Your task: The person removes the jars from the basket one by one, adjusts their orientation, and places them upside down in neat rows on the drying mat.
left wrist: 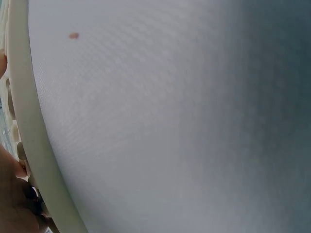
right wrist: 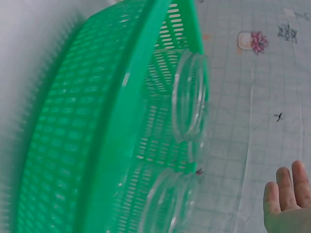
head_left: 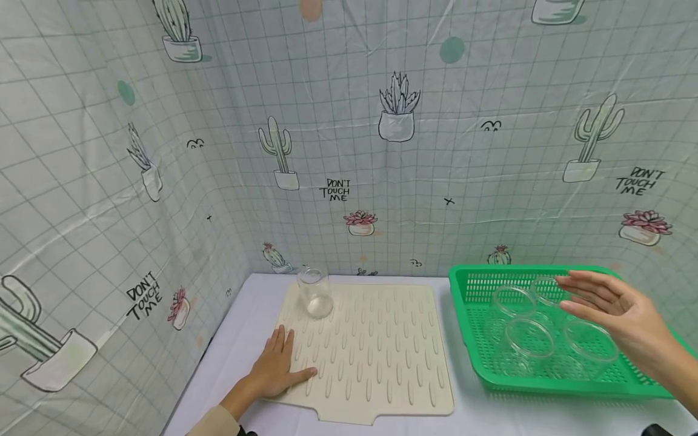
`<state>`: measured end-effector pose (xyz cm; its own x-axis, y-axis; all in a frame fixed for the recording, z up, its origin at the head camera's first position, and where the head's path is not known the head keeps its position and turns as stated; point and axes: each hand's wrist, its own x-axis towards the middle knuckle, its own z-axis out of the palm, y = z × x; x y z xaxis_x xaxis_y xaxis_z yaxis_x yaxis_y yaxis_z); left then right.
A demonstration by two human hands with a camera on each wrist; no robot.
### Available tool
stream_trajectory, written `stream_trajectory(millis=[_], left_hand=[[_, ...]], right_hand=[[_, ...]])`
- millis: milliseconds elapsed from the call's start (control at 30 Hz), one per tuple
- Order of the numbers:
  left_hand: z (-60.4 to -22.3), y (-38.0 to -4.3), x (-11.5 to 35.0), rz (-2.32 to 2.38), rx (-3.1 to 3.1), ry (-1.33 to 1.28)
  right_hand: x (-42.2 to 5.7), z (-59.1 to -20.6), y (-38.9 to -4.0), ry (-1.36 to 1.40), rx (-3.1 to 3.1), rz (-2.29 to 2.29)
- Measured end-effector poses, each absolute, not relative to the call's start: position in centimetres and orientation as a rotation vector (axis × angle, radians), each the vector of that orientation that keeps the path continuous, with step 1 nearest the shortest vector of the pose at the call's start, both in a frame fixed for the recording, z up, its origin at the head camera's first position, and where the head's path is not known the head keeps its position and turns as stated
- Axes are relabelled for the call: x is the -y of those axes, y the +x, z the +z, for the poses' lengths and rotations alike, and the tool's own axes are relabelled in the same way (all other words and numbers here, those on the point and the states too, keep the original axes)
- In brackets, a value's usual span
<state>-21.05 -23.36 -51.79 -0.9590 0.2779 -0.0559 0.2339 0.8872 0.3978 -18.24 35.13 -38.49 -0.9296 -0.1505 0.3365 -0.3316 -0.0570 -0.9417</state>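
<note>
- Resting on the left part of the pale ridged mat, your left hand lay palm down, its fingers extended and its thumb stretched out over the ridges.
- You had your right hand raised over the right part of the green basket, with its fingers straight and the thumb held away from them; the right wrist view showed the fingers apart from the cups.
- Your two hands were well apart from each other.
- One clear cup stood on the mat near its far left corner, beyond your left hand.
- Four more clear cups stood grouped inside the basket, your right fingers partly in front of the rear right one in the head view.
- Mat and basket sat side by side on your white-covered desk, before a cactus-printed cloth.
</note>
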Motion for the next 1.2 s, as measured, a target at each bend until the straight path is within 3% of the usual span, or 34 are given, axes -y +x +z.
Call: stream_trajectory(millis=[700, 967, 1200], left_hand=[[-52.0, -21.2, 23.5, 0.575, -2.945, 0.375], [-52.1, -21.0, 23.5, 0.614, -2.926, 0.348], [-52.3, -21.2, 23.6, 0.618, -2.924, 0.33]], right_hand=[[-40.3, -44.7, -16.3, 0.437, 2.156, 1.934], [-40.5, -45.8, -16.3, 0.096, 2.584, 1.531], [-41.2, -46.2, -16.9, 0.134, 2.699, 1.572]])
